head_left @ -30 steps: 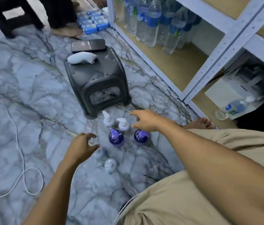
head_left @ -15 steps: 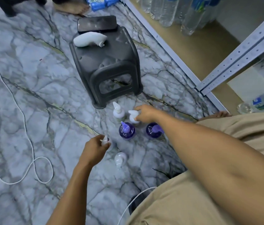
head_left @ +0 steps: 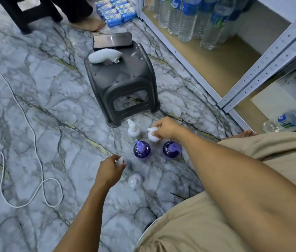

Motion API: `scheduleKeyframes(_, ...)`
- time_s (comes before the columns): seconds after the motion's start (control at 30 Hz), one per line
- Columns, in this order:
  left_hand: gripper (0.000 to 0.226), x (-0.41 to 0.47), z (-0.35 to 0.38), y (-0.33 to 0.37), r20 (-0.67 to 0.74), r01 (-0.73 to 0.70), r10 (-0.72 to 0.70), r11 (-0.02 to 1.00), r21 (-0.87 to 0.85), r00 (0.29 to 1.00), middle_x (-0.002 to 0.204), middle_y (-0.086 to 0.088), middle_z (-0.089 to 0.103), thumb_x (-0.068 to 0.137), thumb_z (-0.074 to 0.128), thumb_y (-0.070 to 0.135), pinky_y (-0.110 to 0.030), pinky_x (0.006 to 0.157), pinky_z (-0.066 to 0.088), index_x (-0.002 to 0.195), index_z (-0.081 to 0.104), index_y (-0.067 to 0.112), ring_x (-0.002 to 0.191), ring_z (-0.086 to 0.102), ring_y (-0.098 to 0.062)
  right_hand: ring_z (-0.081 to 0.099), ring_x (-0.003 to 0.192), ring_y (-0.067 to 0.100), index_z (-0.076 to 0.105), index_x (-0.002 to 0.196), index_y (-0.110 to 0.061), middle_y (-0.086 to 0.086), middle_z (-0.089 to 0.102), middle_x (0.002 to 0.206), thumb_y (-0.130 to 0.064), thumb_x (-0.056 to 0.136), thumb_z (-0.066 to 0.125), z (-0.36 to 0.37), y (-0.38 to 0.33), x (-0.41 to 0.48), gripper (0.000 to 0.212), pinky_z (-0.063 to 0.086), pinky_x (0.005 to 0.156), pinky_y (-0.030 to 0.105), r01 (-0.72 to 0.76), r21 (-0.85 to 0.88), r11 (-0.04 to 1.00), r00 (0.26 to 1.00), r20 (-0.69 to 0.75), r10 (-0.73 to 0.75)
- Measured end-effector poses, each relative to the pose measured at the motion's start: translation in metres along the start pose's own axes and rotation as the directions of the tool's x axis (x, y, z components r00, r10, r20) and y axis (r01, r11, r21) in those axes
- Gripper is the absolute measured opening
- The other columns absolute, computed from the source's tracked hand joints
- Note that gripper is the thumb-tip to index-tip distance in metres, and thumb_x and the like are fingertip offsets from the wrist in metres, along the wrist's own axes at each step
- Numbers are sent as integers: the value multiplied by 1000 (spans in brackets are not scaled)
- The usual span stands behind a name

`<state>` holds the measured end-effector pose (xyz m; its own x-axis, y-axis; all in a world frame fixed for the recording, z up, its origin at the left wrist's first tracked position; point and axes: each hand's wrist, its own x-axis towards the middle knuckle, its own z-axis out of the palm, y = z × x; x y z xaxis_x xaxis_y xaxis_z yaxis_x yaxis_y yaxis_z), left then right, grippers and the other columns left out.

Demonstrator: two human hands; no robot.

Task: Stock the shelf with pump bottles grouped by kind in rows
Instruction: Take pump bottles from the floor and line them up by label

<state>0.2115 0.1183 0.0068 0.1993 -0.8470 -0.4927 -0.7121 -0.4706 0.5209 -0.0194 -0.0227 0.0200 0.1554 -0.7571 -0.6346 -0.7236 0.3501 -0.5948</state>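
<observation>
Several pump bottles stand on the marble floor in front of a dark stool. My right hand (head_left: 165, 129) is closed on the pump of a white bottle (head_left: 152, 136). My left hand (head_left: 110, 170) grips the white pump of another bottle (head_left: 119, 160), whose body is hidden under the hand. A second white bottle (head_left: 133, 130) stands by the stool. Two purple bottles (head_left: 141, 150) (head_left: 171, 149) sit between my hands. A clear bottle with a white pump (head_left: 134, 180) stands nearest me. The shelf (head_left: 194, 70) runs along the right.
The dark plastic stool (head_left: 123, 84) carries a phone (head_left: 112, 40) and a white object (head_left: 104, 56). Water bottles (head_left: 189, 17) fill the far end of the shelf board; another bottle (head_left: 289, 119) lies on its side at right. A white cable (head_left: 32, 190) loops left. Another person's foot (head_left: 89, 24) is far back.
Both hands went from open and reaching to closed on bottle pumps: the right on a white bottle, the left on the nearer one. The view tilted down, then back up.
</observation>
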Motion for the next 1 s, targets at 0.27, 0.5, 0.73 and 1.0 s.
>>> scheduleKeyframes(0.27,10,-26,-34,59,-86,-96,114,978,183,990,75,6,64,89,63,38,-28,56,40,91,64,28,75,62,-19,63,97,22,68,96,-29,4,65,110,-20,81,77,-65,-10,-76,19,55,81,35,132,-102,986,975,-165,-147)
scheduleKeyframes(0.5,19,-61,-79,148,-67,-270,340,838,474,938,80,2,61,88,60,41,-31,61,47,78,58,25,75,59,-22,61,101,24,67,98,-33,0,63,112,-23,84,75,-143,10,-171,19,54,78,37,209,-102,973,896,-378,-232)
scheduleKeyframes(0.73,23,-104,-106,270,57,-482,568,635,604,821,78,3,56,91,59,41,-32,60,44,75,58,24,75,56,-23,63,89,12,75,105,-24,-8,68,96,-26,84,77,-232,47,-289,21,49,75,30,261,-70,963,762,-597,-250)
scheduleKeyframes(1.0,24,-157,-82,418,196,-733,768,451,509,609,83,-7,68,88,60,35,-40,67,54,87,68,12,78,65,-25,59,75,5,75,97,-27,-14,65,81,-23,83,79,-310,87,-418,15,44,68,23,196,-75,978,560,-810,-174)
